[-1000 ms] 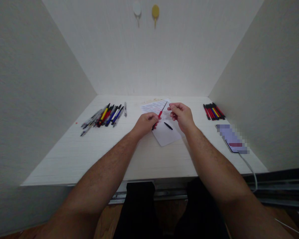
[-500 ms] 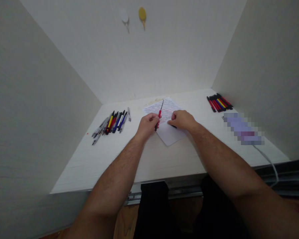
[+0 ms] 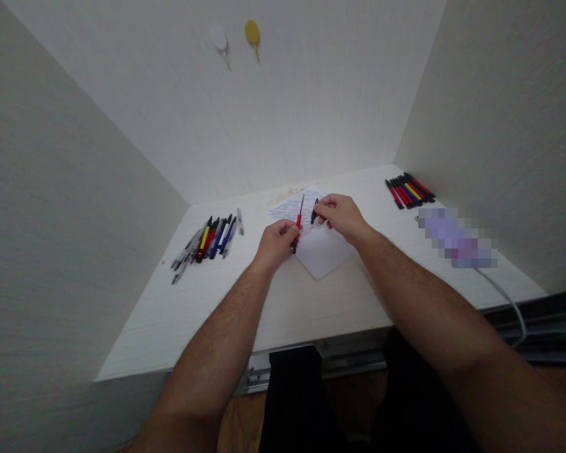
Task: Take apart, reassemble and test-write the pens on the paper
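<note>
My left hand (image 3: 274, 245) is closed around a red pen barrel (image 3: 299, 220), whose thin bare refill points up and away from me. Black parts show at the barrel's lower end. Between the thumb and fingers of my right hand (image 3: 343, 215) is a short black pen piece (image 3: 314, 212), held upright just right of the refill and apart from it. Under both hands lies a sheet of paper (image 3: 323, 253), its far half covered with pen scribbles and its near half blank.
Loose pens (image 3: 206, 238) of several colours lie in a pile at left, with a clear pen part (image 3: 240, 221) beside them. At right is a row of mostly red pens (image 3: 408, 190), near a blurred-out purplish object (image 3: 455, 236) with a white cable (image 3: 507, 299). Wall hooks (image 3: 252, 31) hang behind.
My right hand has lifted up and away from me, bringing the black pen piece upright near the refill. The left hand still holds the red barrel. The view has shifted slightly.
</note>
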{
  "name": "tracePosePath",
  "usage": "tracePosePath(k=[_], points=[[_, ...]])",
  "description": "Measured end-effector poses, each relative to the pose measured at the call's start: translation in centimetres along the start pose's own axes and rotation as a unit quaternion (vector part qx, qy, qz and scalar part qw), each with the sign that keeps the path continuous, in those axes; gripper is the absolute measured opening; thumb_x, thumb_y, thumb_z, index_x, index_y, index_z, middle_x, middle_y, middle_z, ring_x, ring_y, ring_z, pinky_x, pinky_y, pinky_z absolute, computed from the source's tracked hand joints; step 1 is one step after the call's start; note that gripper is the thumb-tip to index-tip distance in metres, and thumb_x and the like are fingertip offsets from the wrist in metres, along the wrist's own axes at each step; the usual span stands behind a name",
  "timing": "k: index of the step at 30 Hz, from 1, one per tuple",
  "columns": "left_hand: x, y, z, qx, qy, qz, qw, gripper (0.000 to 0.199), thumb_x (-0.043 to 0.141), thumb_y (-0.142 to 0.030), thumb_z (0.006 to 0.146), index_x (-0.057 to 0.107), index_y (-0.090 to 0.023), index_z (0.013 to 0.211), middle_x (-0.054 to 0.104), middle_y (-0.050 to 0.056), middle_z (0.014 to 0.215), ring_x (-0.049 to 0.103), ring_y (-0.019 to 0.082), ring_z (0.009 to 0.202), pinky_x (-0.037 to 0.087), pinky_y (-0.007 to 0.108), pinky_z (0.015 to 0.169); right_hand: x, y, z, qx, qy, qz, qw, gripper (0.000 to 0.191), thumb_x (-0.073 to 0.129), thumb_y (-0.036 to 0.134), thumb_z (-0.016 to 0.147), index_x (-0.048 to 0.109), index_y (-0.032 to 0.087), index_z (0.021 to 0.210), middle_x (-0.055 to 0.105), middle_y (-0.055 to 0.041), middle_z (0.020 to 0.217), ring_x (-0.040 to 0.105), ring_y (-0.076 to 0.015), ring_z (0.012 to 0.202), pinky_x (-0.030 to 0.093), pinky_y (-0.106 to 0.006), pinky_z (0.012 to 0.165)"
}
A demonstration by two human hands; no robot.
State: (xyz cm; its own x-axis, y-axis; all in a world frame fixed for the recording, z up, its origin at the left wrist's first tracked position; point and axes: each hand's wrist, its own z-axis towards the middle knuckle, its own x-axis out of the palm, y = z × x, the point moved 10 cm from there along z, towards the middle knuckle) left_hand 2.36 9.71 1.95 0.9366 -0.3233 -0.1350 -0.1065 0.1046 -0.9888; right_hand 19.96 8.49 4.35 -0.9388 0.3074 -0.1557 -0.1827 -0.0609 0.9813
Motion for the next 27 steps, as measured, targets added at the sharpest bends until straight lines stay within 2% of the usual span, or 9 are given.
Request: tracePosePath(k=[2,5,15,21,23,27], points=[[0.1,-0.1,-0.1,0.001,0.002,0.004,1.000,0.018,0.067,-0.032,0.074,0.065,-0.015,0.080,0.060,-0.002,0.063,0.052,0.009,0.053,0.041,0.022,0.053,0.1,0.0,0.0,0.009,-0.002,0.082,0.997,0.008,0.068,0.021,0.075,0.061,0.017,0.075,0.065,-0.0009,0.058,0.057,-0.0106,0.048,0.035,-0.020,0.039],[0.1,0.0,-0.1,-0.002,0.002,0.007,1.000,0.018,0.068,-0.032,0.073,0.064,-0.015,0.078,0.060,-0.002,0.063,0.052,0.009,0.054,0.041,0.022,0.054,0.3,0.1,0.0,0.005,0.001,0.125,0.992,0.010,0.070,0.019,0.074,0.060,0.017,0.075,0.066,-0.0011,0.060,0.059,-0.0102,0.049,0.034,-0.018,0.037],[0.5,0.3,0.1,0.015,0.026,0.019,0.999,0.020,0.067,-0.035,0.074,0.067,-0.016,0.080,0.059,-0.002,0.061,0.051,0.009,0.052,0.040,0.022,0.053,0.6,0.3,-0.2,-0.004,0.013,0.132,0.991,0.011,0.071,0.019,0.074,0.061,0.016,0.076,0.066,-0.0007,0.062,0.058,-0.0089,0.049,0.034,-0.017,0.037],[0.5,0.1,0.1,0.011,0.021,0.029,0.999,0.019,0.067,-0.034,0.073,0.067,-0.016,0.079,0.059,-0.002,0.061,0.051,0.010,0.053,0.039,0.022,0.053,0.7,0.3,-0.3,-0.004,0.018,0.129,0.991,0.011,0.071,0.020,0.073,0.060,0.017,0.075,0.065,-0.0003,0.060,0.057,-0.0093,0.049,0.034,-0.018,0.038],[0.5,0.0,0.0,0.011,0.020,0.027,0.999,0.020,0.067,-0.035,0.073,0.066,-0.016,0.078,0.059,-0.002,0.061,0.050,0.009,0.053,0.038,0.022,0.053,0.2,0.2,-0.1,0.000,0.000,0.128,0.992,0.013,0.071,0.022,0.072,0.059,0.017,0.074,0.063,0.0001,0.059,0.057,-0.0095,0.049,0.034,-0.018,0.039],[0.5,-0.4,-0.1,0.018,0.020,0.046,0.999,0.019,0.066,-0.034,0.073,0.067,-0.016,0.077,0.058,-0.003,0.058,0.049,0.009,0.051,0.036,0.022,0.051,-2.4,0.0,0.4,-0.003,-0.090,0.160,0.983,0.018,0.072,0.028,0.072,0.056,0.019,0.073,0.061,0.0015,0.064,0.056,-0.0085,0.052,0.033,-0.018,0.039]])
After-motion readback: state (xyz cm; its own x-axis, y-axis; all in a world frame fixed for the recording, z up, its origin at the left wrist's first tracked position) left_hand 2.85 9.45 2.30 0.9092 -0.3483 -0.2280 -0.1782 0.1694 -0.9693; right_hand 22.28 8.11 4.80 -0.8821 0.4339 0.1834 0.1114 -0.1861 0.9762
